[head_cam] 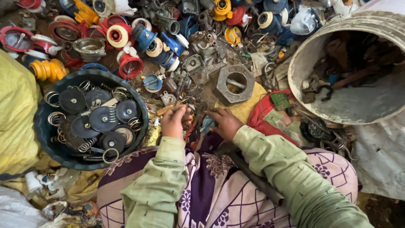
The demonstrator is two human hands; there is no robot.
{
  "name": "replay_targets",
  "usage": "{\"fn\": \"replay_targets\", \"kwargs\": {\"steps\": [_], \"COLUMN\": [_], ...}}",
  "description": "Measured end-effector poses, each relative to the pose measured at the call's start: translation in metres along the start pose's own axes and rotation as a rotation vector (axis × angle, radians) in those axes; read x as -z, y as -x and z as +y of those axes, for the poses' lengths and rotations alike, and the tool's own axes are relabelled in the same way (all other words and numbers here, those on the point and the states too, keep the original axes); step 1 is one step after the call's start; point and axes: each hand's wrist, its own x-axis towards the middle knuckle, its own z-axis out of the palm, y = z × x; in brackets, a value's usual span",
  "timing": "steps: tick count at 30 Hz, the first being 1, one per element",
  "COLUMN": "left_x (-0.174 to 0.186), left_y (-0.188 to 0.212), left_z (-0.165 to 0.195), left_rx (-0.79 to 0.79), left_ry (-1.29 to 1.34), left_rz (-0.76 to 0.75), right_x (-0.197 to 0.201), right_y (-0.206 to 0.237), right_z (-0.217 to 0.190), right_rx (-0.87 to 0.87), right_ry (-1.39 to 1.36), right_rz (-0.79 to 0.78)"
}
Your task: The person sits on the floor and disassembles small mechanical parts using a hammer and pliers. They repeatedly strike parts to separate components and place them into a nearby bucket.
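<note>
1. Foreground: lap in a purple-and-white patterned cloth point(219, 190); both forearms in pale green sleeves point(270, 160). A dark metal bar point(257, 181) lies across the lap under the right forearm.
2. Left hand point(174, 122): fingers curled inward, closed round a small part w/ red-handled pliers point(190, 131) just beside it; exact grip can't be told, part mostly hidden by the knuckles.
3. Right hand point(225, 123): fingers bent, tips pinching at the same small part betw. the two hands; a bluish scrap point(206, 124) shows at the fingertips. What it grips can't be told. The hands nearly touch, centre of view, just above the lap.
4. Left of the hands: round dark blue tub point(42, 131), holding black rubber discs point(102, 118), coil springs point(86, 145) & metal rings. Yellow sack point(14, 114) beside it at far left.
5. Just beyond the hands: grey hexagonal metal piece point(234, 82) w/ round hole, resting on a yellow cloth point(247, 109). Small green circuit board point(280, 100) on red fabric to its right.
6. Right: large white bucket point(312, 59) tipped on its side, mouth toward the camera, rusty scrap inside.
7. Far: dense pile of dismantled parts, incl. red caps point(130, 66), blue housings point(145, 38), yellow fittings point(48, 69), grey cast metal bodies point(204, 44).
</note>
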Motion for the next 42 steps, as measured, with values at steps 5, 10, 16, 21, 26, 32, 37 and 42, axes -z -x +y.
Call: {"fn": "replay_targets", "kwargs": {"steps": [5, 10, 16, 21, 26, 32, 37, 42], "left_x": [0.0, 0.001, 0.0, 0.003, 0.006, 0.005, 0.0, -0.012], "left_y": [-0.002, -0.004, -0.003, -0.005, -0.009, -0.007, -0.003, 0.006], "left_z": [-0.004, -0.001, -0.004, -0.005, -0.008, -0.012, -0.008, 0.001], "left_rx": [-0.062, -0.03, -0.005, 0.016, 0.007, 0.015, 0.037, 0.007], "left_ry": [0.004, 0.019, 0.001, -0.025, -0.035, -0.107, -0.147, -0.115], "left_rz": [-0.032, 0.004, -0.024, -0.05, -0.077, -0.07, -0.086, -0.163], "right_x": [-0.01, -0.004, -0.01, 0.003, 0.06, 0.08, 0.038, 0.036], "right_y": [-0.001, -0.001, 0.007, -0.001, -0.004, 0.002, -0.004, 0.003], "right_z": [0.014, 0.031, 0.029, 0.024, 0.006, 0.017, 0.057, 0.061], "right_rx": [-0.078, 0.003, 0.041, 0.038, -0.046, -0.172, -0.287, -0.807], "right_ry": [-0.043, 0.027, 0.352, 0.375, 0.4, 0.109, 0.329, -0.892], "right_rz": [-0.043, -0.071, 0.089, -0.046, 0.243, 0.631, 0.351, 0.18]}}
